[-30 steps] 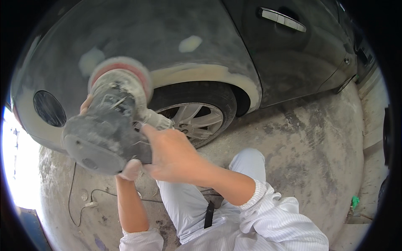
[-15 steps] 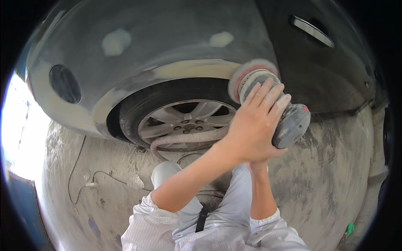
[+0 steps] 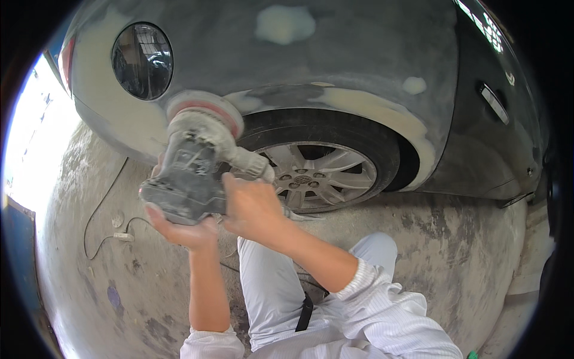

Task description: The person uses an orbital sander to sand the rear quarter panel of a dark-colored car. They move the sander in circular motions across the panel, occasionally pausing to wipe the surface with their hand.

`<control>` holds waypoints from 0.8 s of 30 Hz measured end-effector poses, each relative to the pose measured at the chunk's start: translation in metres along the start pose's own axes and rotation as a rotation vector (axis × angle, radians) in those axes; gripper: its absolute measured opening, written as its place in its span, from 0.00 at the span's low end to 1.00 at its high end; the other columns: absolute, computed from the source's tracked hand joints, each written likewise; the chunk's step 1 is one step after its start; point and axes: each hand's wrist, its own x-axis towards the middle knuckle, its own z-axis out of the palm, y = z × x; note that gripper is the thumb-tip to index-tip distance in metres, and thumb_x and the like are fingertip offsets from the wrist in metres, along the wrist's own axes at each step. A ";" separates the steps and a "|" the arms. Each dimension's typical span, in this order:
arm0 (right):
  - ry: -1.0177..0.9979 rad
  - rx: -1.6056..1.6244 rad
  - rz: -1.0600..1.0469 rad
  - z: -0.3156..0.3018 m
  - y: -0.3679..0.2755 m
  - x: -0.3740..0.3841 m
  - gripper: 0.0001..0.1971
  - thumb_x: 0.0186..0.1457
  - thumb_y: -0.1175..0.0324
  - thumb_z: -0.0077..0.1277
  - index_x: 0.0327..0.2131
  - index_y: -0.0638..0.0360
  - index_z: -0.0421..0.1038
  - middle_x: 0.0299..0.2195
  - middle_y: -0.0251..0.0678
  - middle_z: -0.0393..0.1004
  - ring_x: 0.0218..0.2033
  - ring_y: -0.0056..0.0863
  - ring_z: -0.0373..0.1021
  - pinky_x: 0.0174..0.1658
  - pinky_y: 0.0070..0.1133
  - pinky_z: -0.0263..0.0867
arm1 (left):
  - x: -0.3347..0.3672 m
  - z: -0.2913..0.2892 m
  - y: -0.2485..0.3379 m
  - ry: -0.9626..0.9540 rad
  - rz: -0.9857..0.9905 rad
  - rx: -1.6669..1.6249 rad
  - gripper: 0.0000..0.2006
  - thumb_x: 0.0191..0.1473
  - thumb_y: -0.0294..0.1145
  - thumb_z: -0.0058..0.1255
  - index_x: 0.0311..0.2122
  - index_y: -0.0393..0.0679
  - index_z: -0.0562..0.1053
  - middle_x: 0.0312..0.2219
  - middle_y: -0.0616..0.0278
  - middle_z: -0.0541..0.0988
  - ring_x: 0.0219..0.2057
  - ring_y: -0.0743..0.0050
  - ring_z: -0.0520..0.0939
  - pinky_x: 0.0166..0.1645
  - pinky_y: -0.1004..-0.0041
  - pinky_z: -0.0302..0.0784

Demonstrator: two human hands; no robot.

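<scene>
As I watched remotely, I listed: one sander (image 3: 192,157) (grey, dusty), its pad (image 3: 206,100) at the car panel (image 3: 359,54) left of the wheel (image 3: 306,179); left hand (image 3: 185,232), fingers curled round its body; right hand (image 3: 254,206), fingers clamped on its handle.

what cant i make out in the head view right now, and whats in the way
All in the head view:
1. Working face of the sander: turned away, hidden by the tool itself.
2. Most fingers of the left hand: behind the sander.
3. Left part of the tyre: behind the sander and right hand.
4. Green thing: cut off by the lower edge.
</scene>
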 end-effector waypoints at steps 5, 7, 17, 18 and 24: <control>-0.134 -0.026 -0.042 0.004 -0.017 0.022 0.24 0.45 0.70 0.68 0.45 0.66 0.70 0.31 0.53 0.84 0.35 0.55 0.84 0.39 0.47 0.77 | 0.023 -0.021 0.008 0.211 -0.033 0.010 0.41 0.69 0.63 0.43 0.68 0.32 0.67 0.64 0.43 0.74 0.67 0.42 0.77 0.70 0.44 0.76; -0.147 -0.016 -0.006 -0.016 -0.014 0.010 0.24 0.45 0.70 0.68 0.45 0.66 0.70 0.30 0.52 0.84 0.34 0.56 0.83 0.38 0.47 0.76 | 0.011 -0.007 0.009 0.088 -0.035 0.031 0.41 0.69 0.64 0.42 0.68 0.32 0.68 0.65 0.43 0.74 0.67 0.42 0.78 0.70 0.45 0.77; 0.435 1.080 0.236 -0.070 0.009 -0.053 0.26 0.47 0.75 0.65 0.53 0.68 0.78 0.41 0.47 0.88 0.46 0.35 0.85 0.51 0.33 0.79 | -0.043 0.094 -0.001 -0.545 0.257 0.307 0.43 0.41 0.41 0.84 0.60 0.31 0.77 0.64 0.35 0.78 0.65 0.43 0.81 0.69 0.50 0.76; 0.395 0.883 0.159 -0.069 0.004 -0.044 0.26 0.47 0.75 0.66 0.52 0.68 0.77 0.39 0.49 0.88 0.44 0.39 0.85 0.49 0.34 0.79 | -0.036 0.089 0.002 -0.468 0.219 0.253 0.42 0.41 0.40 0.84 0.60 0.31 0.77 0.64 0.37 0.78 0.64 0.45 0.81 0.68 0.50 0.76; -0.059 0.063 0.040 -0.008 -0.032 0.019 0.27 0.47 0.71 0.67 0.51 0.71 0.71 0.33 0.58 0.84 0.36 0.62 0.82 0.42 0.47 0.77 | 0.033 -0.018 0.017 -0.090 0.028 -0.071 0.35 0.68 0.52 0.55 0.67 0.31 0.70 0.63 0.45 0.78 0.63 0.48 0.81 0.69 0.51 0.78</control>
